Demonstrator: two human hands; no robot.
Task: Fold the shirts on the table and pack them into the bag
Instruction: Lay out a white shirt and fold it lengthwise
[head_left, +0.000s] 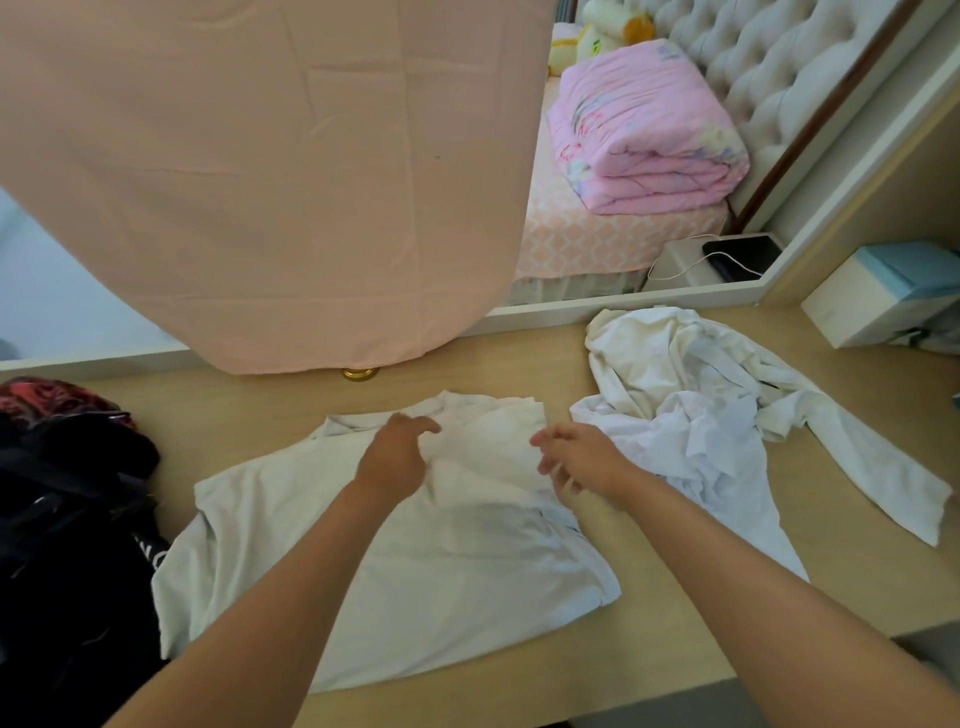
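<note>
- Head view: a pink cloth (260, 182) hangs across the upper left and hides most of what lies behind it.
- A pale wooden bench (779, 597) carries the clothes.
- One white shirt (415, 571) lies spread flat at the middle of the bench, collar at the far end, its right side turned inward.
- A black bag (67, 519) sits at the bench's left edge, just beside that shirt.
- A crumpled heap of white shirts (701, 405) lies to the right, one sleeve trailing toward the near right.
- A folded pink quilt (649, 140) rests on the bed beyond.
- A white box (872, 296) with a blue top stands at the far right.
- The left hand (397, 457) rests on the spread shirt near the collar, fingers relaxed, grasping nothing.
- The right hand (576, 457) is at the shirt's right edge, fingers loosely curled and empty.
</note>
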